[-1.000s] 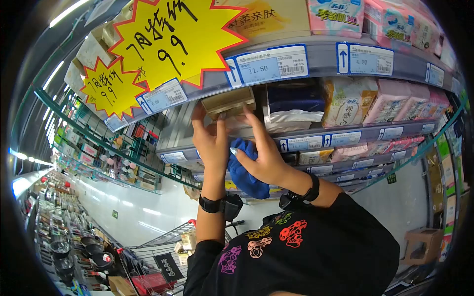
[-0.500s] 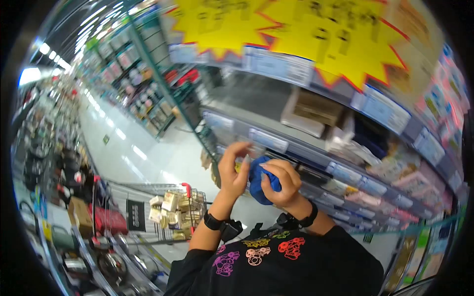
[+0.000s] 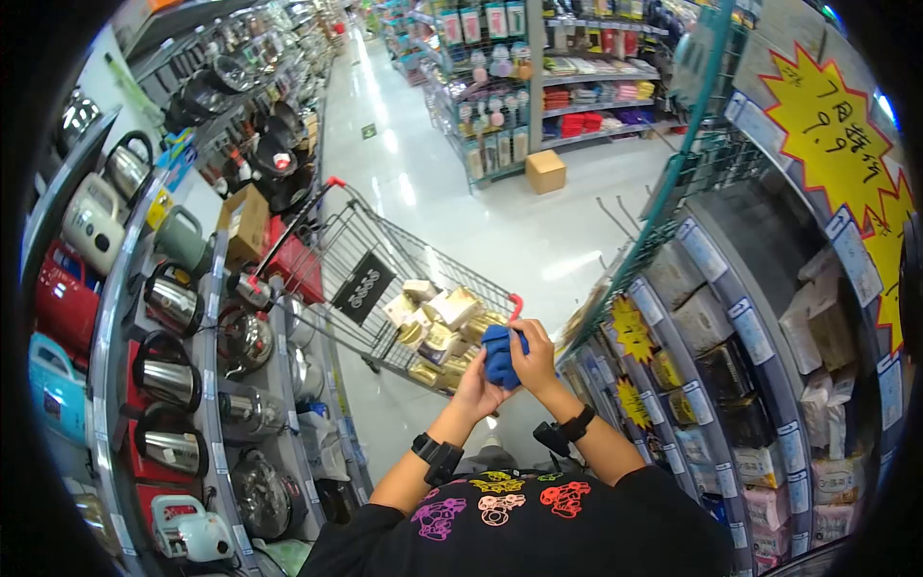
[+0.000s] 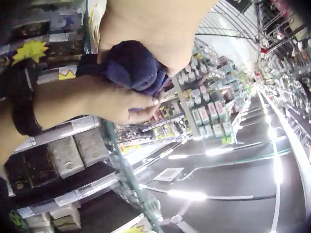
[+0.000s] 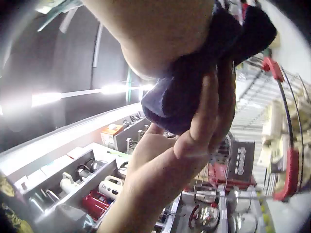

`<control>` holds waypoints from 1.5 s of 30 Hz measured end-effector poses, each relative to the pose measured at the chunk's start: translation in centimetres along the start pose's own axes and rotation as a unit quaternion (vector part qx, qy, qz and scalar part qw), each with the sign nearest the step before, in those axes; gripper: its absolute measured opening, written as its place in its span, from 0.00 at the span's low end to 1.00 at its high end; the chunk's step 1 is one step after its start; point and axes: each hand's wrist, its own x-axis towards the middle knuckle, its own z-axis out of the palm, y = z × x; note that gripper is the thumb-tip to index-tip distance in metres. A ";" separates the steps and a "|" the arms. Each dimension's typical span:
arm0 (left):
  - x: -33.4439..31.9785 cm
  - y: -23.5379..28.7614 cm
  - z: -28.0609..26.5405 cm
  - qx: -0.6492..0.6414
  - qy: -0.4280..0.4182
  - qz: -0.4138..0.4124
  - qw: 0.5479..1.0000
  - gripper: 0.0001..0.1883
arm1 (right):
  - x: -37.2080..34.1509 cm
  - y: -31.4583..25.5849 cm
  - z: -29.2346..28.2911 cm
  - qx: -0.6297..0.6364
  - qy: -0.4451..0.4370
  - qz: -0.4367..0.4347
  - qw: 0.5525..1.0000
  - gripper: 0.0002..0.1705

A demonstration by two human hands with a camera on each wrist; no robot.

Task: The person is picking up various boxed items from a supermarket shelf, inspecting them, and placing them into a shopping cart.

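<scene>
A bunched blue cloth (image 3: pixel 498 354) is between both hands in front of the chest. My right hand (image 3: pixel 536 358) grips it from the right, with fingers bent over its upper side. Beneath and to the left, my left hand (image 3: pixel 471 392) holds it from below; the right wrist view shows the left hand's fingers (image 5: pixel 206 111) curled against the cloth (image 5: pixel 175 97). In the left wrist view the cloth (image 4: pixel 131 68) shows dark blue between the two hands. Just beyond the hands, the shopping cart (image 3: pixel 385 236) carries several cream and gold packs (image 3: pixel 456 306).
To the left, a shelf holds kettles (image 3: pixel 171 372) and pans (image 3: pixel 274 154). A shelf rack (image 3: pixel 760 337) with packs and yellow price signs (image 3: pixel 829 130) stands close on the right. A cardboard box (image 3: pixel 545 171) sits on the aisle floor ahead.
My hands have left the box on the right-hand shelf and come down before the chest. The head view has swung left to the cart. My left hand now holds the blue cloth too.
</scene>
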 end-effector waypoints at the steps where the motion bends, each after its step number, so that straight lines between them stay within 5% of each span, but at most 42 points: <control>1: -0.2 1.0 -1.9 -0.002 0.027 0.011 1.000 0.23 | -0.7 1.6 2.4 -0.003 -0.017 0.020 1.000 0.08; 4: -1.5 3.4 -7.5 -0.017 0.144 0.039 0.989 0.19 | -3.8 4.3 8.2 -0.005 -0.096 0.087 0.991 0.10; 7: -2.4 4.5 -12.9 -0.004 0.184 0.067 0.981 0.18 | -6.8 5.1 12.2 -0.029 -0.195 0.040 0.980 0.12; 8: -2.8 4.9 -14.1 -0.025 0.197 0.060 0.978 0.18 | -7.4 5.2 12.9 -0.052 -0.232 0.000 0.971 0.17; 12: -4.3 6.0 -16.6 -0.069 0.221 0.030 0.972 0.19 | -10.4 7.7 14.4 0.010 -0.371 0.067 0.926 0.37; 16: -3.6 5.2 -20.6 -0.065 0.215 0.022 0.974 0.21 | -11.1 8.1 12.9 -0.020 -0.426 0.072 0.902 0.49; 23: -4.7 4.3 -20.0 -0.023 0.137 0.017 0.990 0.23 | -10.8 7.2 12.4 -0.078 -0.417 0.092 0.901 0.46; 25: -4.8 3.0 -20.4 0.039 0.187 0.016 0.981 0.20 | -11.1 7.0 12.2 -0.079 -0.411 0.096 0.903 0.43; 31: -6.0 -0.5 -17.2 0.213 0.310 0.029 0.926 0.24 | -13.5 8.1 11.4 -0.066 -0.373 0.080 0.922 0.40; 35: -6.7 -2.6 -14.7 0.393 0.360 0.045 0.845 0.29 | -15.3 8.1 9.5 -0.056 -0.374 0.101 0.920 0.40; 39: -6.6 -5.9 -18.1 0.587 0.298 0.195 0.727 0.28 | -16.7 7.9 7.5 -0.032 -0.352 0.077 0.932 0.38; 42: -8.3 -6.8 -15.7 0.650 0.235 0.224 0.687 0.27 | -17.7 8.1 6.3 -0.023 -0.338 0.069 0.938 0.37; 45: -8.4 -7.3 -16.0 0.720 0.217 0.166 0.638 0.26 | -18.2 8.2 4.9 -0.020 -0.329 0.071 0.941 0.37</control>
